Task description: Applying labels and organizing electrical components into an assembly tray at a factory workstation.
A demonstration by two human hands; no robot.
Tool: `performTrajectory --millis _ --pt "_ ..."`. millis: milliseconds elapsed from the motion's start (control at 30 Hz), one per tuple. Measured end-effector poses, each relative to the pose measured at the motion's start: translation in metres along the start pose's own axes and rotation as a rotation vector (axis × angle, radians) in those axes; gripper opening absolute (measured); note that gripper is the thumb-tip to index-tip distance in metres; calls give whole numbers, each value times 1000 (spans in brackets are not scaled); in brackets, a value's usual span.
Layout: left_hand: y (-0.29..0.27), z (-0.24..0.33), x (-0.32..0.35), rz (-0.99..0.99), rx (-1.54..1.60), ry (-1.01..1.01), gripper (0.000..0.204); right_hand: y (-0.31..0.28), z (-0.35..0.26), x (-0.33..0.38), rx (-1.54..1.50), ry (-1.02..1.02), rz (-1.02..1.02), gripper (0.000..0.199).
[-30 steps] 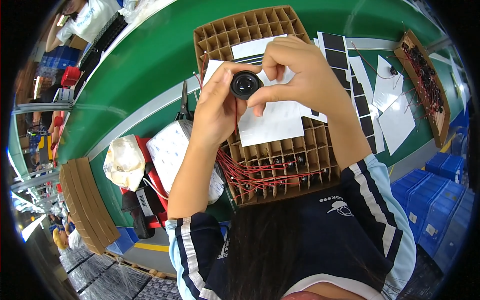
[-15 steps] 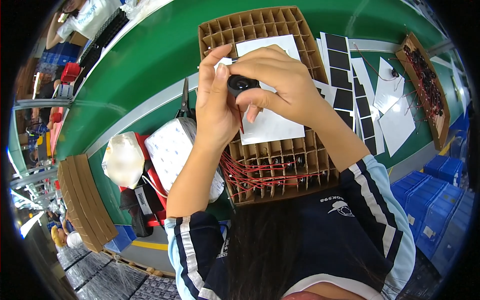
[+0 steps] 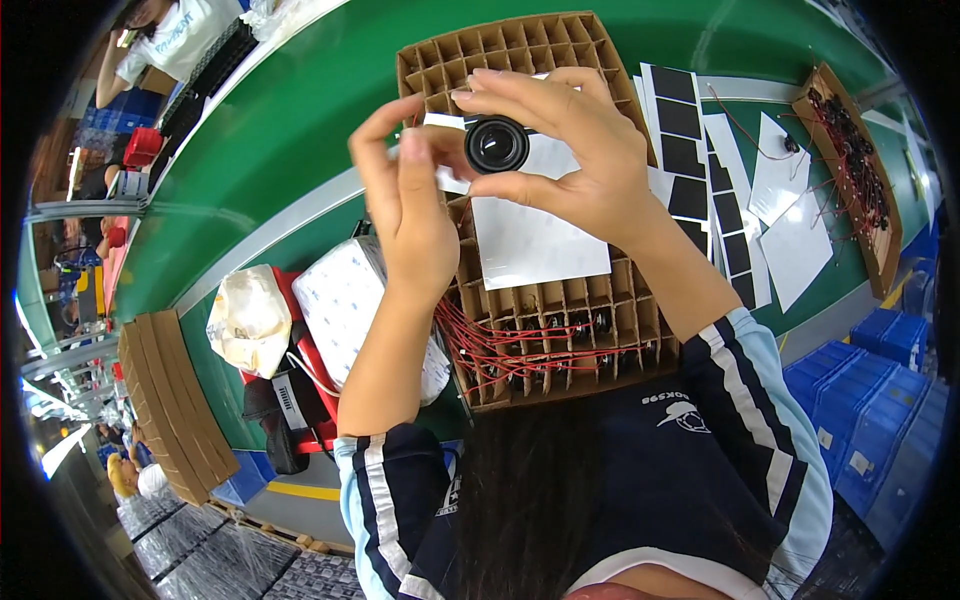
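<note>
Speaker (image 3: 496, 144), small, round and black, sits raised above the cardboard grid tray (image 3: 560, 300), pinched at its rim by my right hand (image 3: 570, 150), thumb beneath and fingers curled over the top. My left hand (image 3: 415, 200) closes thumb and forefinger on a small white piece touching the speaker's left edge; whether it is a tab or a sticker I cannot tell. I judge the step in hand to be fitting or peeling that piece at the speaker's side; the next move calls for a steady right-hand grip and a fine left-hand pinch. A white sheet (image 3: 535, 240) lies across the tray's middle cells. Red-wired parts (image 3: 540, 345) fill the near rows. Black pads on white strips (image 3: 690, 150) lie to the right on the green bench (image 3: 280, 130).
</note>
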State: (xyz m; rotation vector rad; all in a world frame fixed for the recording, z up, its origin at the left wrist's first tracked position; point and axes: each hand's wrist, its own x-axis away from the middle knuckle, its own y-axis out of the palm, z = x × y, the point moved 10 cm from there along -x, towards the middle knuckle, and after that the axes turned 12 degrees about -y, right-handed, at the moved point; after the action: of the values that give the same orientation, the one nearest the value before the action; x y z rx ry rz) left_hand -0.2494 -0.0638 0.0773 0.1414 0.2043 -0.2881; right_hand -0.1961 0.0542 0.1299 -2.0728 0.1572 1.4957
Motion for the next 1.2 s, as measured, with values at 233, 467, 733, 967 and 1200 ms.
performTrajectory --millis 233,467,733,967,1200 --pt "29 -16 3 -238 429 -299 34 9 -6 -1 -51 9 -92 59" --pt "18 -19 5 -119 248 -267 30 26 0 9 -179 65 -130 51" --pt "23 -15 7 -128 408 -294 30 23 0 8 -99 -2 -129 44" --pt "11 -7 6 -17 15 -95 33 25 -2 6 -149 30 -93 45" --pt "22 -11 5 -108 353 -195 36 26 -1 8 -110 12 -122 42"
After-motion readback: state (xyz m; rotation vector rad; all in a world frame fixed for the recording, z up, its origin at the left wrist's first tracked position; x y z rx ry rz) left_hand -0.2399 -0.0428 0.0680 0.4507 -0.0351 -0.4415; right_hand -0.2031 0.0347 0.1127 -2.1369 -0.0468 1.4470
